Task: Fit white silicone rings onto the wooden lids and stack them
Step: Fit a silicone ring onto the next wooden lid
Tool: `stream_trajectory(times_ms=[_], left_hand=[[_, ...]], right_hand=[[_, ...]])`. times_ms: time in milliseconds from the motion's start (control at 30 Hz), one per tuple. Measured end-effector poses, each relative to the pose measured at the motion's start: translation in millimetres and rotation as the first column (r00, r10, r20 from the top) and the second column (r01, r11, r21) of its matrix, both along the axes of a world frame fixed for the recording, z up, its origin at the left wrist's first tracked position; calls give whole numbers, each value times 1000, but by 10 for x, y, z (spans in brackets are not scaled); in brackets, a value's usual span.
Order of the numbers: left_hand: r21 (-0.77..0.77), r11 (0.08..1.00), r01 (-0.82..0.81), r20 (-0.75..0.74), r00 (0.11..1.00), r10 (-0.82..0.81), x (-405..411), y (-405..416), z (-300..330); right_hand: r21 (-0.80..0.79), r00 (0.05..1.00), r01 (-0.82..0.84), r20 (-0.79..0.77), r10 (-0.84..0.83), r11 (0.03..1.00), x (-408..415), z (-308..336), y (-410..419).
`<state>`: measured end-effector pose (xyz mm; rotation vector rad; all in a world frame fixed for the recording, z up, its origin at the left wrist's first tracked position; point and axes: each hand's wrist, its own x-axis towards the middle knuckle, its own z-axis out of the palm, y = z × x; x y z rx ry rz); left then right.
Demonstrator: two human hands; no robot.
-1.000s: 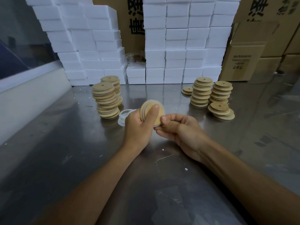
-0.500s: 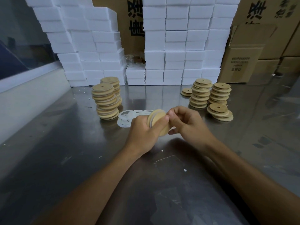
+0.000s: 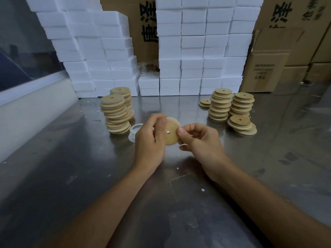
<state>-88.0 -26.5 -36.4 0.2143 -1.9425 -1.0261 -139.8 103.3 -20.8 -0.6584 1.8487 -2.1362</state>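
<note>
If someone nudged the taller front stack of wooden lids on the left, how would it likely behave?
The front left stack would probably shed lids or topple: its discs sit visibly offset and it leans. The steel table looks smooth, so it might slide first. Loose lids could roll, being round.

Large black printed characters stood on the brown carton (image 3: 143,24) behind the gap between the white box stacks; they were cut off by the stacks on both sides and could not be read. More large black characters stood on the carton (image 3: 286,11) at upper right, cropped by the frame edge, also unreadable. The smaller open carton (image 3: 265,72) at right bore several lines of small dark print with small symbols beneath, too small and blurred to read. No numbers or brand names were legible.
</note>
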Motion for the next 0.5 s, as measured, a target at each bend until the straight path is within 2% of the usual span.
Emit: stream_trajectory(times_ms=[100, 167, 233, 333, 400, 500], left_hand=[[-169, 981, -92, -10, 996, 92, 2, -31, -7], [-250, 961, -118, -47, 993, 110, 19, -47, -10], [-268, 958, -97, -70, 994, 81, 30, -52, -11], [-133, 991, -29, -49, 999, 22, 32, -48, -4], [-23, 1000, 9, -14, 1000, -10, 22, -46, -2], [60, 996, 60, 20, 998, -62, 15, -36, 13]], right_hand=[[178, 906, 242, -393, -157, 954, -68, 5, 55], [187, 834, 323, -519, -186, 928, -104, 7, 96], [181, 790, 350, -585, -185, 919, -128, 4, 124], [177, 772, 351, -610, -177, 920, -150, -4, 134], [137, 806, 341, -552, -214, 930, -175, -3, 130], [80, 887, 292, -397, -238, 953, -194, 15, 124]])
